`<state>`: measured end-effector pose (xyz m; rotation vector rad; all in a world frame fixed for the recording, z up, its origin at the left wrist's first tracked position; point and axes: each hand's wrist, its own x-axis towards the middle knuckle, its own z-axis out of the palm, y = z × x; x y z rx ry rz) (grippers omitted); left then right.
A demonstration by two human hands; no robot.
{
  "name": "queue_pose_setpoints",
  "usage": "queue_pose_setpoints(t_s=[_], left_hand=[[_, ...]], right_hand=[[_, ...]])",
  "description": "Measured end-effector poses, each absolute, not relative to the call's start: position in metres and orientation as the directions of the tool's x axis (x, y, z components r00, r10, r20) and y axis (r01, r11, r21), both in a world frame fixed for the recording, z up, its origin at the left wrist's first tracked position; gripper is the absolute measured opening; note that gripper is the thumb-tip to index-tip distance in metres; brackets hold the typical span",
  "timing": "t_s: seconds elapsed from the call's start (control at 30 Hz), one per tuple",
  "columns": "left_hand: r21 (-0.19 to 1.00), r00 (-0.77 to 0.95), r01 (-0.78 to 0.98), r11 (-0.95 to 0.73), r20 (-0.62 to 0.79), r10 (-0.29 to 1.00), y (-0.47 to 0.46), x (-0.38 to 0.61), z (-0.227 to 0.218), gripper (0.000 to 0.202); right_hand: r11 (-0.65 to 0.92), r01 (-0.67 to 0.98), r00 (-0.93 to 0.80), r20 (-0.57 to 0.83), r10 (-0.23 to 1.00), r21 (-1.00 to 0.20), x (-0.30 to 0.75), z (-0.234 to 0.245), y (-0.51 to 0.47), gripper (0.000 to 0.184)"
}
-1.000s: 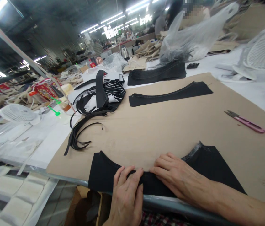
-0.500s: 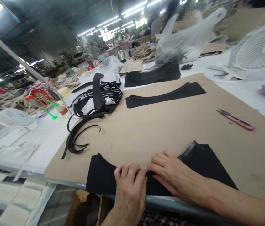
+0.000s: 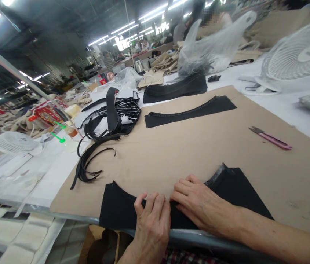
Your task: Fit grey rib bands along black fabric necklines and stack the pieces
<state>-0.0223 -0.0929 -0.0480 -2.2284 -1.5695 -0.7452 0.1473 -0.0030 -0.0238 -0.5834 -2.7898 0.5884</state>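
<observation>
A black fabric panel [image 3: 250,198] with a concave upper edge lies along the table's near side. My left hand [image 3: 153,218] is bent over the middle of that edge, fingers closed on the fabric. Just to its right, my right hand [image 3: 196,198] pinches the same edge, fingertips almost meeting the left ones. Both hands hide the panel's middle. At its right end the edge shows a greyish, rough strip [image 3: 215,176]. Farther back, a similar curved black piece [image 3: 190,113] rests flat on the brown board [image 3: 177,146].
Pink-handled thread snips [image 3: 273,138] lie right on the board. Black strips [image 3: 84,165] and a black-and-white striped bundle [image 3: 127,110] are at left. Behind stand stacked black pieces [image 3: 175,90], a plastic bag [image 3: 212,47] and a white fan [image 3: 298,55]. Other people are in the background.
The view has shifted slightly. Both hands stay at the panel's middle edge, and one left finger looks more raised from the fabric. The other things lie as before.
</observation>
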Motion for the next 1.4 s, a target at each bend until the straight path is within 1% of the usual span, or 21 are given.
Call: queue_pose_setpoints(t_s=[0.07,0.2,0.27,0.33,0.43,0.57,0.67,0.73,0.8,0.9,1.0,1.13,1.27,1.4], left_hand=[[0.106,0.208,0.94,-0.324,0.576,0.79,-0.093,-0.022,-0.047,0.018],[0.315,0.066,0.912,-0.264,0.521,0.851,-0.096,-0.019,-0.038,0.02],[0.365,0.033,0.899,-0.243,0.496,0.868,-0.097,-0.019,-0.032,0.02],[0.376,0.029,0.896,-0.234,0.477,0.878,-0.098,-0.02,-0.029,0.022],[0.363,0.045,0.902,-0.232,0.457,0.888,-0.1,-0.025,-0.029,0.024],[0.309,0.179,0.894,-0.326,0.42,0.89,-0.105,-0.035,-0.035,0.031],[0.291,0.211,0.889,-0.354,0.426,0.88,-0.109,-0.039,-0.037,0.034],[0.314,0.177,0.892,-0.327,0.423,0.889,-0.108,-0.037,-0.036,0.033],[0.364,0.133,0.887,-0.284,0.388,0.912,-0.105,-0.032,-0.031,0.031],[0.472,0.081,0.857,-0.209,0.276,0.958,-0.096,-0.022,-0.022,0.032],[0.553,0.081,0.817,-0.163,0.17,0.982,-0.088,-0.014,-0.017,0.04],[0.57,0.084,0.809,-0.142,0.127,0.988,-0.083,-0.009,-0.018,0.042],[0.55,0.114,0.815,-0.185,0.162,0.98,-0.085,-0.008,-0.021,0.041],[0.49,0.144,0.838,-0.239,0.223,0.964,-0.089,-0.008,-0.026,0.041]], right_hand=[[0.845,0.332,-0.894,0.144,0.423,-0.419,0.148,-0.024,-0.003,0.01],[0.856,0.322,-0.895,0.163,0.414,-0.404,0.148,-0.026,-0.003,0.009],[0.853,0.322,-0.894,0.167,0.417,-0.41,0.149,-0.025,-0.003,0.01],[0.851,0.322,-0.895,0.161,0.417,-0.414,0.149,-0.025,-0.004,0.01],[0.849,0.327,-0.895,0.153,0.419,-0.416,0.148,-0.022,-0.003,0.009],[0.818,0.352,-0.889,0.11,0.444,-0.455,0.148,-0.013,0.0,0.008],[0.772,0.381,-0.887,0.036,0.461,-0.509,0.149,-0.004,0.004,0.014],[0.744,0.397,-0.887,-0.016,0.462,-0.538,0.15,0.0,0.007,0.017],[0.719,0.411,-0.885,-0.056,0.462,-0.56,0.151,0.001,0.01,0.017],[0.686,0.434,-0.874,-0.087,0.478,-0.584,0.153,0.0,0.013,0.018],[0.678,0.451,-0.863,-0.091,0.496,-0.58,0.155,-0.003,0.013,0.018],[0.677,0.449,-0.861,-0.081,0.501,-0.583,0.159,-0.006,0.013,0.015],[0.689,0.4,-0.867,-0.005,0.499,-0.604,0.164,-0.01,0.01,0.014],[0.734,0.34,-0.883,0.07,0.465,-0.588,0.167,-0.014,0.007,0.017]])
